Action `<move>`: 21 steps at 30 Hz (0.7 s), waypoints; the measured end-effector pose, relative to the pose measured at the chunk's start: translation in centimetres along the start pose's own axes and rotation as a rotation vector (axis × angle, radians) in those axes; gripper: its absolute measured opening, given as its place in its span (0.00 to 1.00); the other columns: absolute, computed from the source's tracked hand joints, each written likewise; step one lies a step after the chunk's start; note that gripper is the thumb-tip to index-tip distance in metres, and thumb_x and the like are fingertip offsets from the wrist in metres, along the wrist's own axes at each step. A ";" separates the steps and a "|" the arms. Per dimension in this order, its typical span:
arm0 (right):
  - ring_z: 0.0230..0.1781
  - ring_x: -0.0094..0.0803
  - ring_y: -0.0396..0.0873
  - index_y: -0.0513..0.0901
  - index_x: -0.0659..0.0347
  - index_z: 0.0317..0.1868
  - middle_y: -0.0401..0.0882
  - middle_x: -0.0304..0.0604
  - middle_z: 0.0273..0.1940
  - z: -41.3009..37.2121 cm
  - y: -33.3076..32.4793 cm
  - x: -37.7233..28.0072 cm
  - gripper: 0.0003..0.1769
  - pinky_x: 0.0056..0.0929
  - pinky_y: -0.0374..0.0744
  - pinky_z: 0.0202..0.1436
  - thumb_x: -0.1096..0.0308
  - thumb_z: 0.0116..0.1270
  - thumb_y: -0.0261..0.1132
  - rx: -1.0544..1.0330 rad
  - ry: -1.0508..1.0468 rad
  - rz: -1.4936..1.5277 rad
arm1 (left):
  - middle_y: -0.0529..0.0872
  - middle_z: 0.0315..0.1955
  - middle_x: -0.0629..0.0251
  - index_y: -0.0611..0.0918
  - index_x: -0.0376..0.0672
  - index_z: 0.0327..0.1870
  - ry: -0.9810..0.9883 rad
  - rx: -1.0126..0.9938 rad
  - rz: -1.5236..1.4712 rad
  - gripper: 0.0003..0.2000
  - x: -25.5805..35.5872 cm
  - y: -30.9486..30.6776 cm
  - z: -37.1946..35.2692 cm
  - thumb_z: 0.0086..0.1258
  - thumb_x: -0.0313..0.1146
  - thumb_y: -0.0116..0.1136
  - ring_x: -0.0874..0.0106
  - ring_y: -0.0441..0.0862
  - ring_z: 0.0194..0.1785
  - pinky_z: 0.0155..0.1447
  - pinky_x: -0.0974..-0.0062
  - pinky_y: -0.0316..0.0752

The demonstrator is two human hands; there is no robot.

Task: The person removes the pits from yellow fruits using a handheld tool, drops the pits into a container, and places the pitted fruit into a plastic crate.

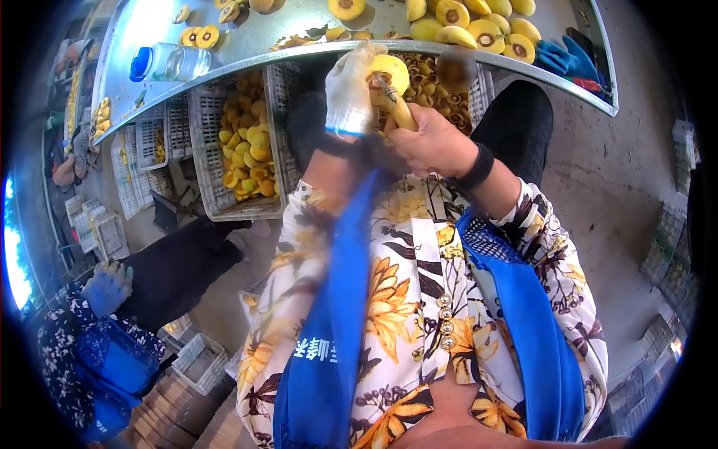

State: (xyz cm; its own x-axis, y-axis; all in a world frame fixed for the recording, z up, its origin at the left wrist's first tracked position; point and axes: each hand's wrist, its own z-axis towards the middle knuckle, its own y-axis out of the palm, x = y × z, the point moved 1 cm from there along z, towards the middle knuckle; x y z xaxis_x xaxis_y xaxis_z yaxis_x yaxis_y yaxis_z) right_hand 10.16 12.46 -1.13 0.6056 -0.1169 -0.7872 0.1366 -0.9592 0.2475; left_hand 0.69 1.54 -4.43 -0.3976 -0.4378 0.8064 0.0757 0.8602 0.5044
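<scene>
In a white knit glove, my left hand point(349, 90) grips a yellow peach half point(396, 69), its cut side turned toward me. My bare right hand point(441, 142) is wrapped round the pale wooden handle of a pitting tool point(402, 114). The tool's metal tip meets the brown middle of the peach half. Both hands are just in front of the metal table's edge, above a crate holding brown pits and scraps point(426, 82). Whether the pit is still in the half is not clear.
Halved peaches point(486, 34) are heaped on the metal table point(277, 19), with a clear bottle point(176, 62) and blue gloves point(565, 58). A white crate point(200, 150) of peach pieces point(247, 153) stands below left. At lower left, a co-worker's gloved hand point(108, 286) shows.
</scene>
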 end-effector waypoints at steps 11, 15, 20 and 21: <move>0.10 0.16 0.58 0.69 0.61 0.43 0.64 0.32 0.19 -0.4 0.0 -0.5 0.09 0.18 0.56 0.11 0.73 0.63 0.57 -0.127 0.133 0.234 | 0.83 0.28 0.62 0.81 0.32 0.39 -0.114 -0.050 -0.044 0.10 0.1 0.2 -0.1 0.67 0.32 0.56 0.77 0.80 0.27 0.30 0.81 0.76; 0.08 0.16 0.57 0.69 0.61 0.44 0.64 0.33 0.19 -0.5 -0.1 -0.3 0.09 0.18 0.57 0.10 0.76 0.62 0.55 -0.169 0.103 0.259 | 0.83 0.27 0.64 0.82 0.33 0.39 -0.036 -0.016 0.140 0.10 1.5 1.0 -0.9 0.65 0.32 0.60 0.78 0.79 0.25 0.28 0.83 0.75; 0.08 0.15 0.57 0.69 0.60 0.44 0.63 0.32 0.19 0.3 -0.5 0.5 0.09 0.17 0.56 0.08 0.76 0.64 0.54 -0.388 0.160 0.536 | 0.83 0.28 0.65 0.83 0.33 0.39 0.036 0.031 0.143 0.11 1.5 1.0 -0.8 0.65 0.33 0.60 0.80 0.77 0.26 0.29 0.84 0.72; 0.08 0.15 0.57 0.69 0.60 0.44 0.63 0.32 0.19 0.5 -0.5 0.8 0.09 0.17 0.56 0.08 0.76 0.64 0.55 -0.419 0.139 0.574 | 0.82 0.28 0.66 0.82 0.35 0.39 0.076 0.055 0.139 0.12 2.0 1.4 -1.5 0.68 0.37 0.57 0.78 0.77 0.27 0.30 0.81 0.73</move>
State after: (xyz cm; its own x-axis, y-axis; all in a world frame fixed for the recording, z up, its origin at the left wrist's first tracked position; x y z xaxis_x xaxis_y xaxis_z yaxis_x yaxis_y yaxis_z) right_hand 10.18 12.73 -2.16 0.7626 -0.5118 -0.3955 0.0393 -0.5737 0.8181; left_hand 1.43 1.50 -1.65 -0.3161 -0.3305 0.8893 0.0744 0.9258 0.3706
